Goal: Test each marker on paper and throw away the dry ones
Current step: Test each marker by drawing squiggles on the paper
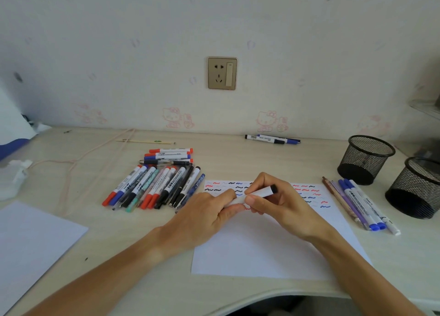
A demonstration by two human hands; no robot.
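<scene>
- Gripping one white marker (pixel 258 194) with both hands above the test paper (pixel 266 249): left hand (pixel 209 217) curled round its near end, right hand (pixel 273 202) pinching the barrel, black end cap sticking out to the right.
- Paper's top rows carry red, black and blue squiggles.
- Big marker pile (pixel 157 184) sits left of the paper on the counter (pixel 238 158); smaller pen group (pixel 362 206) right, beside two mesh cups (pixel 366 159).
- Two more markers (pixel 272 139) by the wall.
</scene>
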